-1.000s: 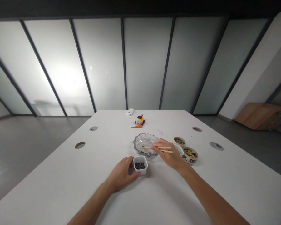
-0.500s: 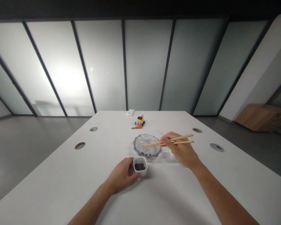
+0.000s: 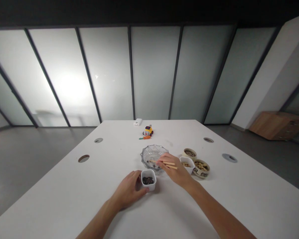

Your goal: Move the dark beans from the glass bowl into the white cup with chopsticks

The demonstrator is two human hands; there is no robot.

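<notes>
My left hand (image 3: 128, 190) curls round the left side of a small white square cup (image 3: 149, 179) with dark beans in it, steadying it on the white table (image 3: 64, 192). My right hand (image 3: 173, 170) grips a pair of wooden chopsticks (image 3: 164, 163), whose tips reach into a clear glass bowl (image 3: 151, 154) just behind the cup. A few dark beans lie in the bowl near its front rim.
Right of my right hand stand a white square cup (image 3: 186, 164) and two round bowls (image 3: 201, 166) (image 3: 189, 153) with nuts or seeds. A toy car (image 3: 148, 130), a small carrot (image 3: 145, 137) and a white box (image 3: 137, 122) sit farther back. Round cable holes (image 3: 83, 158) dot the table.
My right hand, which was raised to the right with the chopsticks stretched out, has come back left and down to the front of the glass bowl. My left hand stays on the cup.
</notes>
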